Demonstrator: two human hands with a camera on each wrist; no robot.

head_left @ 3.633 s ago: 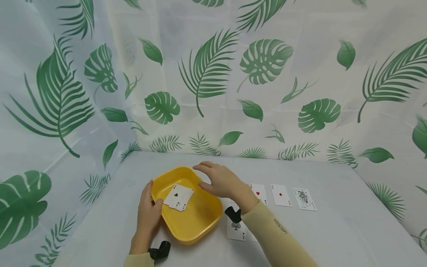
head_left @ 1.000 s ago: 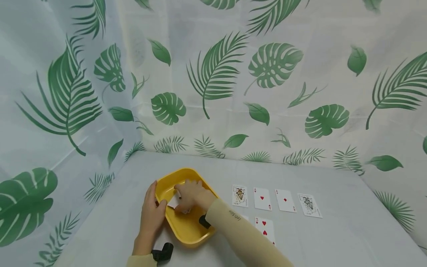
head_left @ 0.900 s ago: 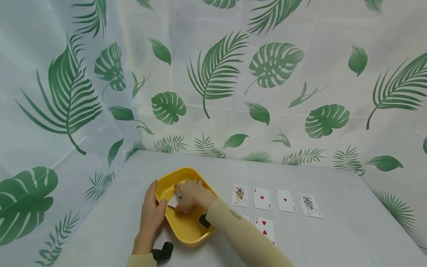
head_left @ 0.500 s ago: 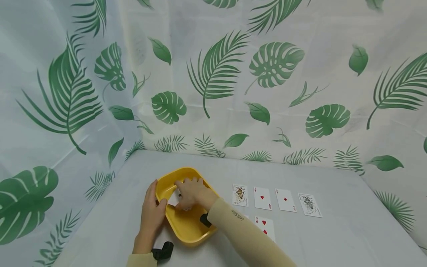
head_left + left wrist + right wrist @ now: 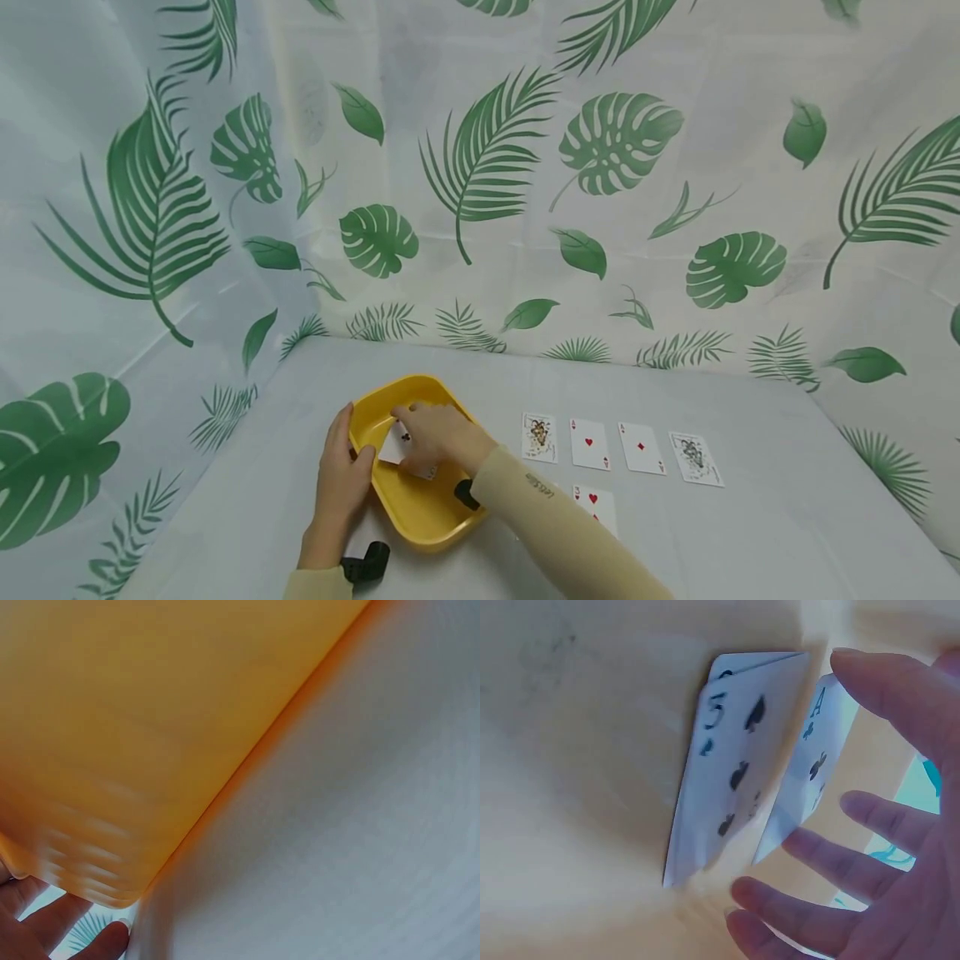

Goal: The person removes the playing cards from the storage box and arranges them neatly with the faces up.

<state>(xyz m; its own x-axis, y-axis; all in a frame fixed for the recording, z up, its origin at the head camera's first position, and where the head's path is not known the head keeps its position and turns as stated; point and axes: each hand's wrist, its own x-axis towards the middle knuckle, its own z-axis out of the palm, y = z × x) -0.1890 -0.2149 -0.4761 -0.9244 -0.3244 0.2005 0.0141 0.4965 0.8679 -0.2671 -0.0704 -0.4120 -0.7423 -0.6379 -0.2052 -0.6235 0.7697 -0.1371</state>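
My left hand grips the yellow plastic tray by its left rim, thumb over the edge and fingers along the outside. The left wrist view shows some of these fingertips at the tray's underside corner. Inside the tray, my right hand pinches the ace of clubs between thumb and fingers. That card stands tilted, its face partly covered by the hand in the head view. Beside it, a five of spades lies on at least one other card on the tray's floor.
Right of the tray, a row of face-up cards lies on the white table: a coloured joker, ace of hearts, ace of diamonds and black-and-white joker. Nearer is a three of hearts; my right sleeve hides cards beside it.
My right hand has come down from above the tray's far right rim to the cards inside. Within the last second it has drawn the ace of clubs slightly apart. The left hand keeps its hold.
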